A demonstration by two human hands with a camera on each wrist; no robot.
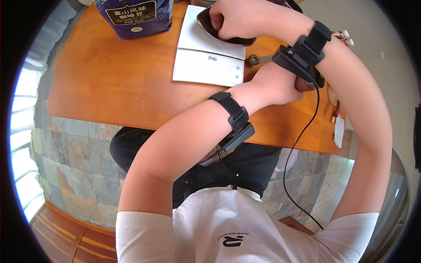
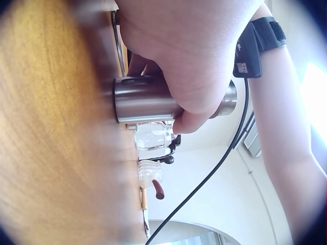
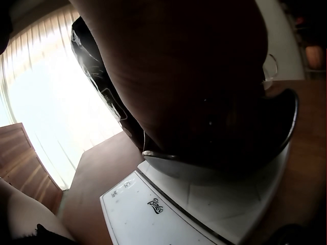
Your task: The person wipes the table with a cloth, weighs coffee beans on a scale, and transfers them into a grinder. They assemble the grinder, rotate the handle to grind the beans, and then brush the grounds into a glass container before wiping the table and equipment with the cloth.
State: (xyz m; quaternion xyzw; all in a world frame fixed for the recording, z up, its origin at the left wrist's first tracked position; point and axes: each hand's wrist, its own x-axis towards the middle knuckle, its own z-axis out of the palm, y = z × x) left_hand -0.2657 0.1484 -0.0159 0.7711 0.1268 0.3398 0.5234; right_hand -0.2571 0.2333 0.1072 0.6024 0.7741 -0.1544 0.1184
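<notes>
My left hand (image 1: 278,85) is wrapped around a metal cylinder (image 2: 145,99), which stands on the wooden table; my right forearm partly covers it in the head view. A crank arm with a round brown knob (image 1: 253,59) lies beside it. My right hand (image 1: 250,21) reaches into a dark, shiny dish (image 1: 239,41) with its fingers curled. Whether those fingers hold anything is hidden. Under the dish is a white scale (image 3: 153,214), whose front part shows a small logo.
A blue bag (image 1: 136,19) with a printed label stands at the back left of the table (image 1: 105,83). Beyond the cylinder are a glass pot (image 2: 150,138) and a clear vessel (image 2: 149,173) with a brown handle. A black cable (image 1: 287,164) hangs from the right wrist camera.
</notes>
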